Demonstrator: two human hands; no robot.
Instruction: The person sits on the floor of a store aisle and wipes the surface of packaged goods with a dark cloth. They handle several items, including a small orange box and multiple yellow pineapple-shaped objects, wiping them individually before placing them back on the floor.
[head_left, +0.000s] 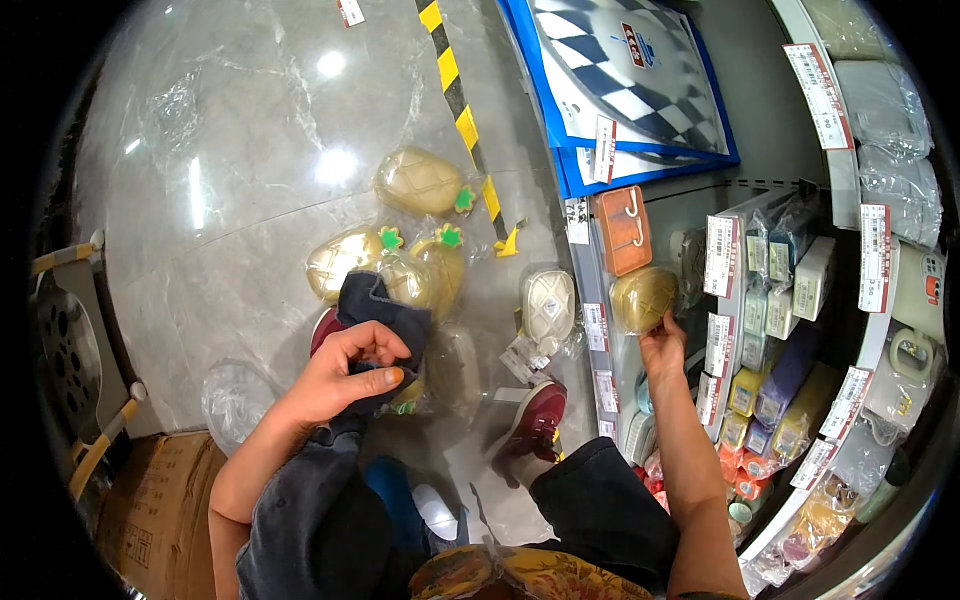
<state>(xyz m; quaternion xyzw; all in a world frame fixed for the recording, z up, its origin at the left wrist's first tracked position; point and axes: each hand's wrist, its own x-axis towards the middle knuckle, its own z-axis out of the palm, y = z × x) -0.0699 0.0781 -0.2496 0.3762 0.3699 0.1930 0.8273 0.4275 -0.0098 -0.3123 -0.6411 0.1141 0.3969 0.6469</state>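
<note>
In the head view, my left hand (358, 369) is curled at a dark cloth (375, 307), its thumb and fingers pinching the folds. To the right, on the low shelf, my right hand (664, 346) has its fingers on the lower end of a gold pineapple-shaped plastic box (643, 300) in clear wrap. An orange plastic soap box (624, 231) lies just beyond that box. Several wrapped gold pineapple-shaped boxes with green tops, one of them apart (418, 180), lie on the floor past my left hand. A white box of similar pattern (548, 306) is on the floor beside the shelf.
Price-tagged shelves (721, 259) with wrapped goods rise at the right. Blue-edged checkered mats (630, 67) lie at the upper right. A cardboard box (154, 510) and a metal cart or stool frame (75, 360) stand at the left. Clear plastic wrap (238, 401) lies on the floor.
</note>
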